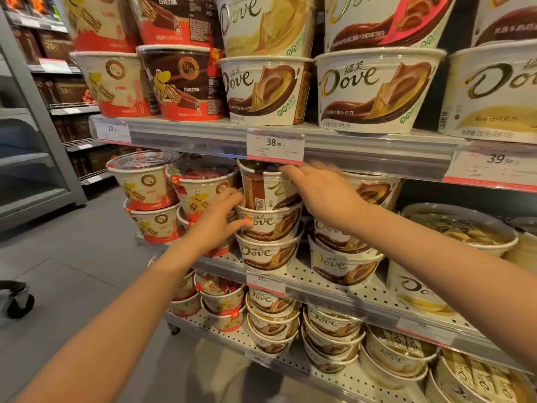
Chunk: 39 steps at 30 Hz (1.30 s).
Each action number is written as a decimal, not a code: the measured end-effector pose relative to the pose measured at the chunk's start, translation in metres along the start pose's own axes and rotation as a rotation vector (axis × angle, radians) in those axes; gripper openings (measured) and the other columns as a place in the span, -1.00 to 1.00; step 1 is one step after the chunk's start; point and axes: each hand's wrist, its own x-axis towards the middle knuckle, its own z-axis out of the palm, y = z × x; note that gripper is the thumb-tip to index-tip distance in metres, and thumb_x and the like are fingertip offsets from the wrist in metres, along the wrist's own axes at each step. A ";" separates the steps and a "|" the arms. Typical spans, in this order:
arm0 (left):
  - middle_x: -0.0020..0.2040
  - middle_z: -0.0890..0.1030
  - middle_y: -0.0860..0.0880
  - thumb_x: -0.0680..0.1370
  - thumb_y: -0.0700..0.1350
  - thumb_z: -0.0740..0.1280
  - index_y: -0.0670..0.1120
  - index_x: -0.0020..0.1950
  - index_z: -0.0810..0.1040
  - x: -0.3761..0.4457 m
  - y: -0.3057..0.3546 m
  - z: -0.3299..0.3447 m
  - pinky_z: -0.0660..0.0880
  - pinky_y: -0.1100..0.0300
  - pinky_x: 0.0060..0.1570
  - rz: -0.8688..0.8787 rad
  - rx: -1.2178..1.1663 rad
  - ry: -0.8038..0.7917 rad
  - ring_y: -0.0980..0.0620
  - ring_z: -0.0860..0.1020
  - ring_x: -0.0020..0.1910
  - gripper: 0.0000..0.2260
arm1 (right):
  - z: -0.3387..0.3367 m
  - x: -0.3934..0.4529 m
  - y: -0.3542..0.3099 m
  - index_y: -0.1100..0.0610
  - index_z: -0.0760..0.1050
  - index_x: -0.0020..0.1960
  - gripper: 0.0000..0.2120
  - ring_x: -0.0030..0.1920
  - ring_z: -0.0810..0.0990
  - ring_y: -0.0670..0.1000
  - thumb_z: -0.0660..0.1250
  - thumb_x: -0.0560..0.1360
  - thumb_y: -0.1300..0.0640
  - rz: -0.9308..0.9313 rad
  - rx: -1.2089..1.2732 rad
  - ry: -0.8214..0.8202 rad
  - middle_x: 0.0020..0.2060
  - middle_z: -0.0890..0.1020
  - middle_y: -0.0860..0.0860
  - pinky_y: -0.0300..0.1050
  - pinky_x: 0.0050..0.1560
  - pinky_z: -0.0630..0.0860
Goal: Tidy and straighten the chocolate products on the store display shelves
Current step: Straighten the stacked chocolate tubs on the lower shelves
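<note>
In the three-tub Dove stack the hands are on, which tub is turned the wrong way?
The top white-and-brown Dove tub: its barcode side panel faces outward, while the two tubs beneath it show their full Dove logo.

- The left arm point(122, 309) is bare and enters from 7 o'clock, reaching up toward 1 o'clock.
- The left hand point(216, 221) sits just left of centre, back facing the camera, fingers curled forward, with the fingertips point(239, 199) bent toward 3 o'clock.
- The right arm point(436, 248) is bare too, coming in from 4 o'clock and stretching toward 10 o'clock.
- The right hand point(322, 187) lies palm down near centre, its fingers extended toward 9 o'clock and blurred, so their grip cannot be told.
</note>
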 end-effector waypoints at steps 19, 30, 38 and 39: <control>0.31 0.45 -0.09 0.44 -0.16 0.17 -0.12 0.45 0.14 -0.023 0.032 0.096 0.39 -0.08 0.29 -0.815 -0.852 0.361 -0.06 0.45 0.24 -0.43 | -0.005 0.013 0.008 0.05 0.14 0.45 -0.44 0.19 0.50 0.13 0.15 0.52 0.36 -0.124 0.034 -0.134 0.25 0.50 0.12 -0.01 0.07 0.47; 0.35 0.36 -0.13 0.49 -0.06 0.27 -0.14 0.43 0.18 -0.035 0.033 0.079 0.26 -0.07 0.37 -0.627 -0.375 0.326 -0.08 0.32 0.35 -0.45 | 0.001 0.017 0.004 0.20 0.33 0.28 -0.71 -0.13 0.44 -0.01 0.10 0.57 0.29 -0.084 0.080 -0.092 0.01 0.54 0.11 -0.22 -0.18 0.26; 0.32 0.36 -0.08 0.39 0.08 0.45 -0.14 0.40 0.26 -0.015 0.037 0.037 0.25 0.05 0.37 -0.243 0.036 0.297 -0.02 0.27 0.35 -0.30 | 0.014 0.021 0.001 0.12 0.39 0.13 -0.82 -0.16 0.46 0.05 0.13 0.56 0.25 -0.071 0.133 0.015 -0.17 0.48 0.02 -0.13 -0.23 0.26; 0.33 0.37 -0.07 0.36 0.10 0.47 -0.12 0.41 0.25 -0.011 0.033 0.037 0.28 -0.02 0.36 -0.255 0.005 0.273 -0.02 0.29 0.36 -0.27 | 0.016 0.023 0.000 0.13 0.40 0.09 -0.85 -0.17 0.46 0.07 0.14 0.55 0.25 -0.078 0.146 0.019 -0.18 0.49 0.02 -0.13 -0.24 0.27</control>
